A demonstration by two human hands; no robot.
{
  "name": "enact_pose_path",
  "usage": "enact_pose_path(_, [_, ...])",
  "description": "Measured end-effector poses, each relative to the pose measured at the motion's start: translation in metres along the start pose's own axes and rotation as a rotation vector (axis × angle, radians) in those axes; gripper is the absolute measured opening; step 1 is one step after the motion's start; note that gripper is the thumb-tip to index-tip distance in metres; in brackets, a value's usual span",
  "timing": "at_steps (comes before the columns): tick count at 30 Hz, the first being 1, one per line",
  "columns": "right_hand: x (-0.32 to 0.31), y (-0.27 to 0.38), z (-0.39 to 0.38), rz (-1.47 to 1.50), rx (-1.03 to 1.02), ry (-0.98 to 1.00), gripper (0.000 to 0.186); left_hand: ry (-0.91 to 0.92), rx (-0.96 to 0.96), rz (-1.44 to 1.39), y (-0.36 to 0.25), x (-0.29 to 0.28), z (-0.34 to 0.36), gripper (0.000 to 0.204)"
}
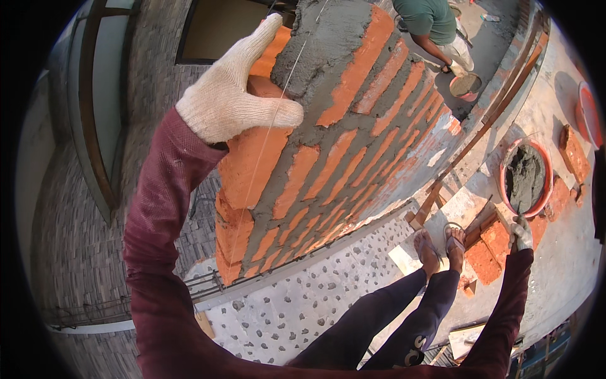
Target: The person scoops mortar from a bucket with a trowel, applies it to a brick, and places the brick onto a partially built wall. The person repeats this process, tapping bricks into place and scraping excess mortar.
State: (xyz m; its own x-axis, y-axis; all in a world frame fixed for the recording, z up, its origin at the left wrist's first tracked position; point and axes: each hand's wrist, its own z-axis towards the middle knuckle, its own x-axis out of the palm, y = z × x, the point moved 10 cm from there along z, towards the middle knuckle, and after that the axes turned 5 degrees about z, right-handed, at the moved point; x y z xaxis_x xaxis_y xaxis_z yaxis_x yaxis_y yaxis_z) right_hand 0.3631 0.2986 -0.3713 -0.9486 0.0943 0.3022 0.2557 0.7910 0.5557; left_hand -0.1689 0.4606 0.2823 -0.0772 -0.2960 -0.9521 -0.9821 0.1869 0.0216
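Observation:
My left hand (230, 95), in a cream knit glove, grips an orange brick (249, 161) at the top end of a brick wall (353, 158). Grey wet mortar (328, 25) coats the wall top beside it, and a thin string runs down past my fingers. My right hand (521, 234), also gloved, is closed on a tool handle at the lower rim of a red bucket (505, 180) of grey mortar; the tool's head is sunk in the mortar (530, 167).
A co-worker in green (429, 25) bends over a container (466, 82) behind the wall. Loose bricks (489, 252) lie by my feet (442, 246); another red tub (588, 117) is far right. A wooden plank (514, 82) runs along the right. A window frame (104, 76) is at left.

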Motion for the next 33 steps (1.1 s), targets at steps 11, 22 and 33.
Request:
enact_pose_path(11, [-0.019, 0.027, -0.047, -0.095, 0.013, -0.119, 0.042, 0.009, -0.337, -0.266, 0.021, 0.025, -0.089, 0.153])
enact_pose_path(22, [0.026, 0.097, -0.134, -0.112, 0.022, -0.162, 0.025, -0.241, -0.241, -0.219, 0.032, -0.036, -0.101, 0.125])
enact_pose_path(33, [0.205, 0.334, -0.36, -0.693, 0.099, 0.215, 0.032, -0.652, -0.522, -0.864, 0.054, -0.145, -0.281, 0.139])
